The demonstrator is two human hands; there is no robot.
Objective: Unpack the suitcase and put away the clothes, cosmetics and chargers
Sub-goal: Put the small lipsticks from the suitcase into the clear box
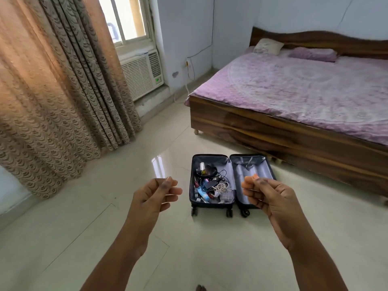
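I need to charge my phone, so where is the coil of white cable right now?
The coil of white cable lies in the left half of the open suitcase on the floor beside the bed, among the chargers and cosmetics.

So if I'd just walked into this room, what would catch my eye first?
Probably the open suitcase flat on the shiny floor by the bed: its left half is a jumble of cables, chargers and small bottles, its right half bare lining. In front of it hang the person's two raised hands, left hand and right hand, fingers loosely curled, holding nothing. Patterned curtains fill the left.
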